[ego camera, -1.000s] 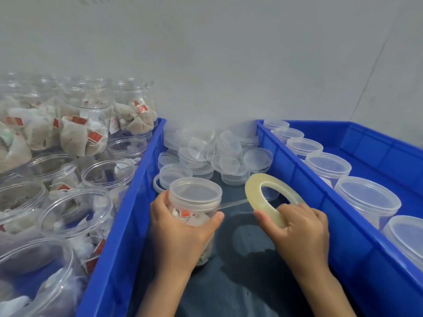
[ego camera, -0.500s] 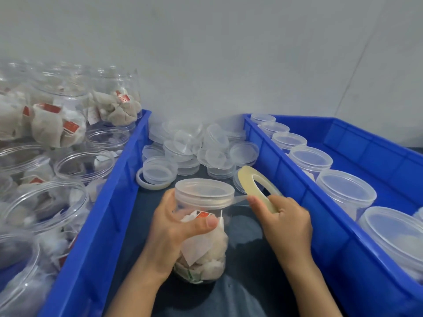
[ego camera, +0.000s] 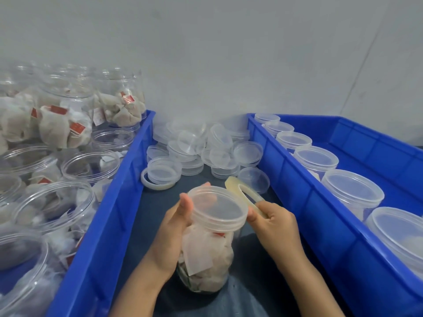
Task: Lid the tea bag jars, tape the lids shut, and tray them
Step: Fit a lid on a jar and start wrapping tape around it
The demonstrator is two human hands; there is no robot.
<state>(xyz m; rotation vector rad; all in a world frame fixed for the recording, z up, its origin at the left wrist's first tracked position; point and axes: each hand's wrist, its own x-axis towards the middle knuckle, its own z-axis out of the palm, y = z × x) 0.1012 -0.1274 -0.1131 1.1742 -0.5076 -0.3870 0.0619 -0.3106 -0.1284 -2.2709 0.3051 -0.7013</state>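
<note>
A clear plastic jar of tea bags (ego camera: 206, 255) with its translucent lid (ego camera: 217, 208) on is held tilted towards me above the dark surface between two blue trays. My left hand (ego camera: 174, 227) grips the jar near the lid from the left. My right hand (ego camera: 274, 221) pinches a yellowish tape roll (ego camera: 242, 191) right beside the lid's right edge, thumb tip touching the lid rim. Whether a tape strip runs to the lid is not visible.
The left blue tray (ego camera: 109, 223) holds several open jars with tea bags. The right blue tray (ego camera: 320, 216) holds a row of lidded jars. A pile of loose clear lids (ego camera: 201, 149) and a second tape roll (ego camera: 155, 184) lie at the back against the grey wall.
The jar has been lifted closer and tilted towards me. My right hand has brought the tape roll up against the lid's right edge.
</note>
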